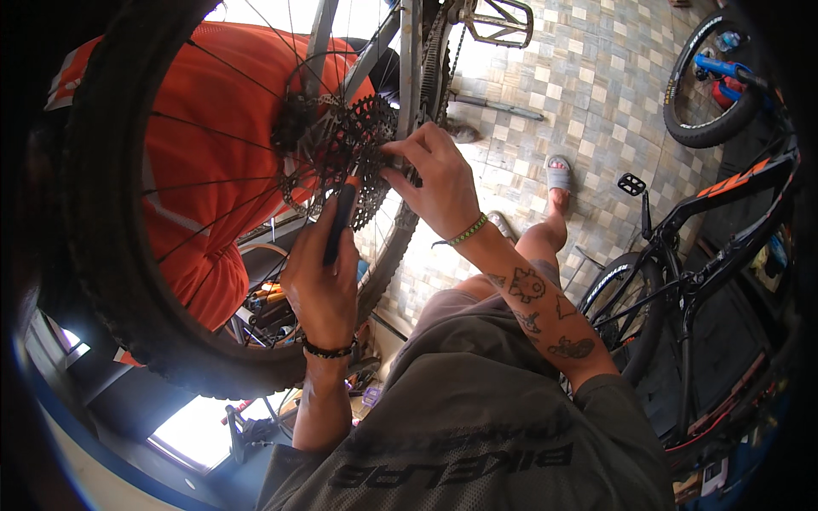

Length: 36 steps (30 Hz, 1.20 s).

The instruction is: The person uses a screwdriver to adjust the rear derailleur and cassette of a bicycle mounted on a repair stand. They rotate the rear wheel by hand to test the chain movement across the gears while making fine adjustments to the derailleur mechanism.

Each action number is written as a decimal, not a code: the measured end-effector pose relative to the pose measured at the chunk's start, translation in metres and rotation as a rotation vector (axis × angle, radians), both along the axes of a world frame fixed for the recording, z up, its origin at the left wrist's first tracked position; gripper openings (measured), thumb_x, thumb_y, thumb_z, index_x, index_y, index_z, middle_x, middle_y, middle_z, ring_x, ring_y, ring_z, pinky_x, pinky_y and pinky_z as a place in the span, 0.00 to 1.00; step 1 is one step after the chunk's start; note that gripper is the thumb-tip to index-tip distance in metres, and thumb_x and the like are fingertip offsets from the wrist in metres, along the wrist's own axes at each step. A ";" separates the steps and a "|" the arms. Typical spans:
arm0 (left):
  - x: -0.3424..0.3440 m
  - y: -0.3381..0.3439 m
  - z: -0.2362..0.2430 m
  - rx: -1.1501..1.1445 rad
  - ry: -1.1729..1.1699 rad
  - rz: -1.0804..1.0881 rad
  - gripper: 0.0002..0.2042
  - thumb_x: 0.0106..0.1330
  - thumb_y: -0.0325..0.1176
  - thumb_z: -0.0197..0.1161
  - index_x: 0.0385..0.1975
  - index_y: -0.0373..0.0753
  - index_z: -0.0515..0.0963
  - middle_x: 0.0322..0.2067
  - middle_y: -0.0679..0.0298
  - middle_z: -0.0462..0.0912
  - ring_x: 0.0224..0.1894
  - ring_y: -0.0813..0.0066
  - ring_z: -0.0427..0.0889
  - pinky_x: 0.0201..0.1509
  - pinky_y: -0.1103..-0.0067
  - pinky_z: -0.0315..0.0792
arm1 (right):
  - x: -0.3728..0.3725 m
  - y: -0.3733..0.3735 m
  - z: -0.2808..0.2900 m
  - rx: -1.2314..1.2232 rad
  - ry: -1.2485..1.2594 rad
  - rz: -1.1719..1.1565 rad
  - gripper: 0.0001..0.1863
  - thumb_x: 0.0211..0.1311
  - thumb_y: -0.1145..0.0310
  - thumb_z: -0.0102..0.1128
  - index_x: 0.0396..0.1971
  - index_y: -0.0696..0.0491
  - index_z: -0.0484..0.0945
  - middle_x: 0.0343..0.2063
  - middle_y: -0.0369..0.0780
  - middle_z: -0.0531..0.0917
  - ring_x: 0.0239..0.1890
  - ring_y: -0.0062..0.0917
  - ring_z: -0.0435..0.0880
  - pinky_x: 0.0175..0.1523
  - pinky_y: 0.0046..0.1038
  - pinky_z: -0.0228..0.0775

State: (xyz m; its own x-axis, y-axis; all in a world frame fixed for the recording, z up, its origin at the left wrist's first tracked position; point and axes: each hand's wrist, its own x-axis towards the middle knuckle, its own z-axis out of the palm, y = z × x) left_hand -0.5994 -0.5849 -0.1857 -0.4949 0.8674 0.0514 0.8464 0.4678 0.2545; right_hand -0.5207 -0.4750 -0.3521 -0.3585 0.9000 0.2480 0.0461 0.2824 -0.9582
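A bicycle wheel (119, 272) fills the left of my remote feed, its geared side toward me and its spokes fanning across a person's orange shirt (226, 111) behind it. At right, a black bicycle (733, 192) with orange marks on its frame stands by the tiled floor (588, 111). The gears (372, 183) sit at the wheel's middle, a stack of toothed rings between my two hands.

My left hand (322, 285), below the gears, has its fingers wrapped closely around a dark-handled tool. My right hand (439, 175) reaches in from the right, thumb and forefinger bent close together at the gears' edge; whether they pinch anything, I cannot tell.

The tool (338, 223) lies just in front of the gears, its long axis steep and leaning slightly right. Its orange end points up toward them, its dark end down into my palm; I cannot make out its working tip.
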 end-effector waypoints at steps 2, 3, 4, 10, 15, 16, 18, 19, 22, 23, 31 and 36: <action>0.002 -0.004 0.004 -0.003 -0.127 0.101 0.19 0.75 0.24 0.67 0.64 0.30 0.82 0.47 0.53 0.92 0.43 0.79 0.88 0.46 0.79 0.81 | -0.001 -0.001 0.001 -0.015 0.003 0.008 0.20 0.52 0.72 0.83 0.46 0.48 0.87 0.40 0.38 0.78 0.46 0.35 0.84 0.53 0.37 0.81; 0.001 -0.006 0.004 -0.012 -0.114 0.092 0.19 0.75 0.24 0.67 0.64 0.30 0.82 0.47 0.53 0.92 0.43 0.80 0.88 0.46 0.79 0.81 | 0.000 -0.001 0.001 -0.021 -0.002 0.008 0.20 0.52 0.72 0.83 0.46 0.48 0.87 0.40 0.37 0.78 0.46 0.35 0.84 0.53 0.37 0.81; 0.000 -0.007 0.004 -0.021 -0.102 0.083 0.19 0.75 0.24 0.67 0.65 0.30 0.82 0.47 0.54 0.92 0.44 0.80 0.87 0.47 0.80 0.81 | 0.000 -0.001 0.002 -0.028 -0.006 0.008 0.20 0.53 0.72 0.83 0.46 0.48 0.87 0.40 0.37 0.79 0.46 0.35 0.84 0.53 0.37 0.81; -0.014 -0.009 -0.011 0.032 -0.012 -0.033 0.19 0.71 0.22 0.68 0.62 0.32 0.83 0.42 0.52 0.90 0.37 0.73 0.88 0.39 0.76 0.81 | 0.000 0.003 0.009 0.011 -0.099 -0.006 0.16 0.55 0.68 0.81 0.43 0.47 0.88 0.37 0.36 0.79 0.44 0.33 0.85 0.50 0.37 0.79; -0.007 -0.016 -0.002 0.064 -0.133 0.110 0.19 0.73 0.24 0.68 0.63 0.31 0.83 0.44 0.54 0.91 0.39 0.76 0.88 0.42 0.78 0.82 | -0.003 0.003 0.012 0.111 -0.142 -0.071 0.09 0.56 0.66 0.80 0.36 0.46 0.90 0.35 0.34 0.78 0.42 0.30 0.84 0.47 0.36 0.73; -0.008 -0.021 -0.002 0.074 -0.154 0.123 0.19 0.73 0.24 0.68 0.63 0.31 0.83 0.44 0.54 0.91 0.40 0.76 0.88 0.42 0.78 0.83 | -0.004 0.002 0.012 0.125 -0.160 -0.081 0.08 0.56 0.66 0.80 0.35 0.46 0.90 0.35 0.34 0.78 0.41 0.29 0.84 0.47 0.36 0.72; -0.008 -0.026 0.001 0.077 -0.168 0.142 0.19 0.73 0.24 0.68 0.63 0.31 0.83 0.45 0.54 0.91 0.40 0.77 0.89 0.43 0.78 0.83 | -0.008 -0.001 0.012 0.130 -0.175 -0.108 0.06 0.56 0.66 0.80 0.32 0.46 0.90 0.34 0.34 0.78 0.41 0.29 0.83 0.47 0.36 0.70; -0.008 -0.029 0.003 0.069 -0.164 0.147 0.19 0.73 0.24 0.69 0.63 0.31 0.83 0.45 0.54 0.91 0.39 0.77 0.89 0.42 0.78 0.83 | -0.010 -0.002 0.012 0.120 -0.174 -0.126 0.05 0.56 0.66 0.80 0.31 0.46 0.90 0.34 0.34 0.78 0.41 0.29 0.83 0.47 0.35 0.69; -0.007 -0.044 0.003 0.077 -0.198 0.168 0.19 0.73 0.24 0.69 0.63 0.32 0.83 0.44 0.55 0.91 0.39 0.78 0.88 0.42 0.79 0.82 | -0.016 -0.005 0.014 0.143 -0.193 -0.191 0.05 0.56 0.67 0.79 0.31 0.46 0.90 0.34 0.34 0.78 0.38 0.30 0.82 0.45 0.35 0.70; -0.007 -0.051 0.000 0.089 -0.221 0.174 0.19 0.73 0.25 0.69 0.63 0.32 0.83 0.44 0.55 0.91 0.39 0.78 0.88 0.42 0.79 0.82 | -0.018 -0.005 0.015 0.165 -0.206 -0.216 0.05 0.56 0.68 0.78 0.31 0.46 0.90 0.34 0.34 0.78 0.37 0.30 0.82 0.45 0.36 0.70; -0.011 -0.098 -0.025 0.186 -0.383 0.114 0.19 0.74 0.27 0.68 0.63 0.33 0.83 0.43 0.57 0.90 0.37 0.79 0.86 0.39 0.79 0.80 | -0.003 -0.031 0.012 -0.010 -0.021 -0.361 0.06 0.78 0.68 0.58 0.42 0.55 0.75 0.37 0.47 0.78 0.36 0.47 0.81 0.43 0.45 0.73; -0.018 -0.121 -0.042 0.179 -0.527 0.092 0.19 0.74 0.28 0.66 0.63 0.32 0.81 0.44 0.54 0.86 0.40 0.65 0.85 0.42 0.71 0.79 | 0.015 -0.055 -0.006 -0.099 -0.167 -0.429 0.08 0.71 0.69 0.69 0.44 0.54 0.81 0.46 0.45 0.81 0.46 0.42 0.84 0.51 0.42 0.76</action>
State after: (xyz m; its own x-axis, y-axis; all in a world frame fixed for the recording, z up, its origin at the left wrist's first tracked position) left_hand -0.6177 -0.7061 -0.2276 -0.5662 0.8203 -0.0813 0.5410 0.4442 0.7142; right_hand -0.5062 -0.5296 -0.3583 0.0238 0.9920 0.1241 0.2944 0.1117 -0.9491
